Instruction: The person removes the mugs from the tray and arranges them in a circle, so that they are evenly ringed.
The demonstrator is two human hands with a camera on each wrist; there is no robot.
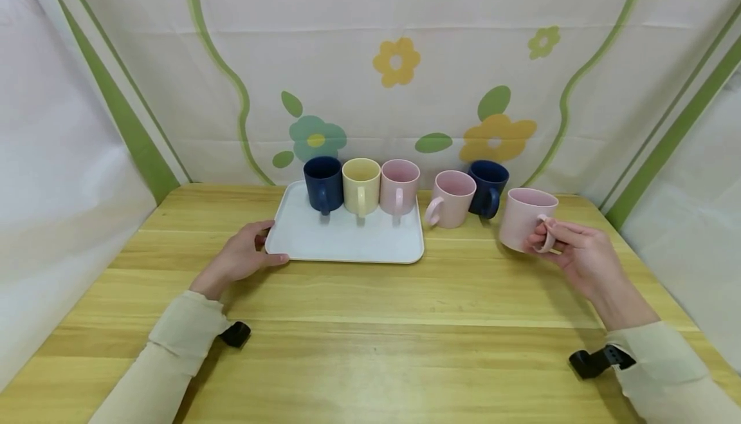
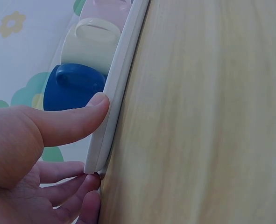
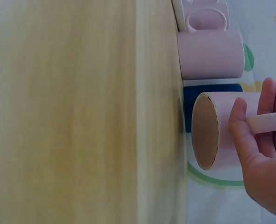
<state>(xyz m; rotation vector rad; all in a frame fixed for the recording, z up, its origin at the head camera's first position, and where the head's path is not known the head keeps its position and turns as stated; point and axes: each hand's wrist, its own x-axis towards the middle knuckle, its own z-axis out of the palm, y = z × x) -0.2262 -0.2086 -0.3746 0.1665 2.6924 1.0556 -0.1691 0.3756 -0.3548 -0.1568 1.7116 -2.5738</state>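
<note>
My right hand (image 1: 579,253) grips a pink mug (image 1: 525,218) by its handle at the right of the table. In the right wrist view that mug's underside shows, lifted off the wood. My left hand (image 1: 240,253) holds the near-left corner of a white tray (image 1: 341,244), thumb along the front edge and fingers at the left side. On the tray a navy mug (image 1: 323,186), a yellow mug (image 1: 353,199) and a pink mug (image 1: 408,186) stand in a row at the back, handles toward me.
Between tray and raised mug, another pink mug (image 1: 454,202) stands on the wooden table (image 1: 370,347), handle pointing left and forward. Just behind and right of it stands a second navy mug (image 1: 485,189). A flowered curtain (image 1: 347,57) hangs behind the table.
</note>
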